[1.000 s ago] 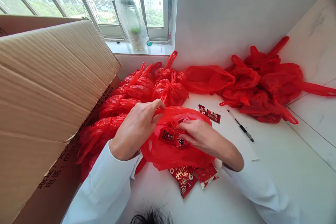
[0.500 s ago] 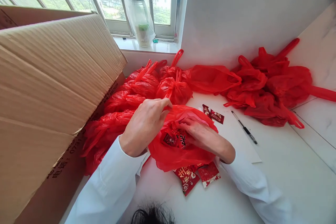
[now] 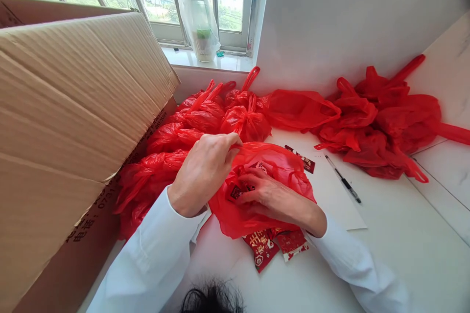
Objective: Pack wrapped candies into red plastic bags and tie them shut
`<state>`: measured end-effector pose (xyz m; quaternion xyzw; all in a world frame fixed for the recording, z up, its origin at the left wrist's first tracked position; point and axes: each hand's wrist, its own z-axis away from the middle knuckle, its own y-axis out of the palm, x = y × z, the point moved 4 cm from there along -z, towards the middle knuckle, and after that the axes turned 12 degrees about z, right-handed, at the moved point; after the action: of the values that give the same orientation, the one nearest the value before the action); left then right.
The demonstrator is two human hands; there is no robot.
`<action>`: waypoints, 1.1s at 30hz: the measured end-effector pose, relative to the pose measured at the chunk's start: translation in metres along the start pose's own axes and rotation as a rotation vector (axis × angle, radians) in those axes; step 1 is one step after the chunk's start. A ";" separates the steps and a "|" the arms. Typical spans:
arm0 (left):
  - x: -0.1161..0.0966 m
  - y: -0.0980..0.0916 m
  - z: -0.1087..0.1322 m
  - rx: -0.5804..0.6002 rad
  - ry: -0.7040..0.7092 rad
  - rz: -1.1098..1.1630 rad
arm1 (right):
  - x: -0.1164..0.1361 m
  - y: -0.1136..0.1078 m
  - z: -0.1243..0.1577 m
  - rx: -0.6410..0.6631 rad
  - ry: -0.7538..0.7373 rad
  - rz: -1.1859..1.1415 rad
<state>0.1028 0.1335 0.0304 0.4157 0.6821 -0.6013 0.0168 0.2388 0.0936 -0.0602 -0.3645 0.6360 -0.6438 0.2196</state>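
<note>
My left hand (image 3: 203, 172) pinches the rim of a red plastic bag (image 3: 282, 166) and holds it up and open on the white counter. My right hand (image 3: 270, 194) is inside the bag's mouth, its fingers curled around small red packets (image 3: 235, 191). Two larger red packets (image 3: 273, 246) with gold characters lie under the bag's near edge. Another small red packet (image 3: 306, 163) lies just beyond the bag on a white sheet.
Several tied red bags (image 3: 205, 120) are heaped to the left against a big cardboard box (image 3: 69, 122). Loose empty red bags (image 3: 374, 117) pile up at the back right. A black pen (image 3: 343, 185) lies on the white sheet. A wrapped jar (image 3: 200, 19) stands on the windowsill.
My right hand has pushed deeper into the bag among the packets. My left hand has kept the rim lifted. The view has shifted slightly.
</note>
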 end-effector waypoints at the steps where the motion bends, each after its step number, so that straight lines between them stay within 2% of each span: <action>1: 0.001 0.000 0.000 0.005 -0.004 0.003 | 0.000 0.000 0.001 0.019 -0.034 -0.040; 6: 0.002 0.000 0.001 0.014 -0.021 0.028 | 0.007 -0.008 0.006 0.157 -0.190 -0.295; 8: 0.003 0.000 0.001 0.017 -0.027 0.023 | 0.008 -0.008 0.003 0.117 -0.096 -0.306; 12: 0.004 0.001 0.001 0.007 -0.030 0.011 | 0.004 -0.002 -0.005 -0.095 0.228 -0.088; 14: 0.004 0.002 0.001 0.003 -0.029 0.014 | 0.004 0.005 -0.006 -0.086 0.271 -0.029; 17: 0.005 0.002 0.002 -0.007 -0.029 0.009 | 0.001 0.011 -0.005 -0.023 0.275 -0.149; 20: 0.006 0.002 0.003 -0.012 -0.030 0.016 | -0.001 0.007 -0.001 0.065 0.220 -0.291; 24: 0.006 0.003 0.004 -0.002 -0.048 0.052 | 0.003 -0.003 0.003 0.168 0.090 -0.366; 29: 0.004 0.002 0.003 0.007 -0.043 0.052 | 0.005 -0.011 0.004 0.143 0.015 -0.398; 33: 0.004 0.002 0.003 0.024 -0.043 0.038 | 0.004 -0.012 0.005 0.181 -0.032 -0.453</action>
<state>0.1004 0.1331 0.0256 0.4159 0.6663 -0.6178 0.0380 0.2426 0.0886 -0.0480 -0.4868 0.4741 -0.7252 0.1113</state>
